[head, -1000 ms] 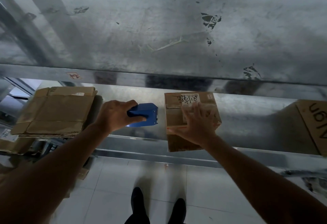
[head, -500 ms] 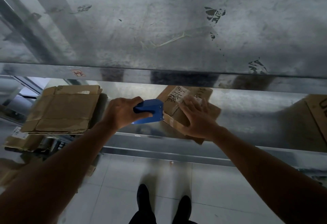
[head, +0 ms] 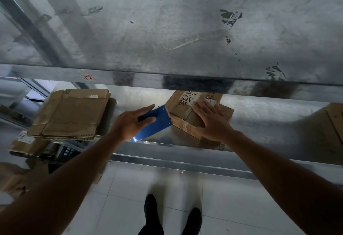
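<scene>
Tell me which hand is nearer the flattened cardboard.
Left. The left hand sits just right of the flattened cardboard; the right hand rests farther right, on the small box.

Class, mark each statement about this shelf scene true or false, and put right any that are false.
1. Both hands are empty. False: the left hand grips a blue device.
2. The right hand rests with spread fingers on the small cardboard box. True.
3. That box stands on the floor. False: it sits on the metal shelf.
4. The flattened cardboard lies to the left of both hands. True.
</scene>
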{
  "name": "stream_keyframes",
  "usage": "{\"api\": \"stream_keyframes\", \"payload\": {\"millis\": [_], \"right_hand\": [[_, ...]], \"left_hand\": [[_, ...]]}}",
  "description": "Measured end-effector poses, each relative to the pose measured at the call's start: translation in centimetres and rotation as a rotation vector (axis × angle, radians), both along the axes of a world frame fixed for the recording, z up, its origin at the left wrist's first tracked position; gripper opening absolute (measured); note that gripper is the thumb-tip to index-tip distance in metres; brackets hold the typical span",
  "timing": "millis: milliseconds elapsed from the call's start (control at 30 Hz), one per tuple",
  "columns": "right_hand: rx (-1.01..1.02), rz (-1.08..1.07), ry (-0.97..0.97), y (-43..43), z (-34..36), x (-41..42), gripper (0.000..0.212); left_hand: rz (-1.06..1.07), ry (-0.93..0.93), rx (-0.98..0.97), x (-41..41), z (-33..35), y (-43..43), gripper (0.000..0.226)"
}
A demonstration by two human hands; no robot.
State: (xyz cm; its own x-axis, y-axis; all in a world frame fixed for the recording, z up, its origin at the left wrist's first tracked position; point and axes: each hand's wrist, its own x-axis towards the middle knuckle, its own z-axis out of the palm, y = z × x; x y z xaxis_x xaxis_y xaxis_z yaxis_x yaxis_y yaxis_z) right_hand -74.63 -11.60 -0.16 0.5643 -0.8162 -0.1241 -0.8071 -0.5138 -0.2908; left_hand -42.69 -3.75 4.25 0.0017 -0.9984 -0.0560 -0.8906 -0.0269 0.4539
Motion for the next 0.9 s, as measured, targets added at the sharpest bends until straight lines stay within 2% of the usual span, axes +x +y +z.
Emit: {"api": "stream_keyframes", "payload": {"millis": [200, 433, 567, 800, 900], "right_hand": [[-0.006, -0.012, -0.023, -0.2, -0.3, 0.4, 0.087], [-0.013, 0.059, 0.012, -0.9, 0.0, 0.8, 0.09], [-0.096, 0.06, -0.038, -0.4, -0.7, 0.7, 0.091], [-0.15, 0.089, -0.014, -0.4, -1.4, 0.5, 0.088], [-0.16, 0.089, -0.029, -0.3, -1.4, 0.7, 0.086]], "left_hand": [[0.011, 0.12, 0.031, 0.6, -0.2, -0.2, 0.064], [0.038, 0.242, -0.034, 0.6, 0.6, -0.1, 0.055], [0.031, 0.277, -0.056, 0.4, 0.9, 0.3, 0.049], [-0.002, 0.412, 0.05, 1.5, 0.5, 0.6, 0.036], [-0.003, 0.437, 0.06, 1.4, 0.3, 0.5, 0.043]]}}
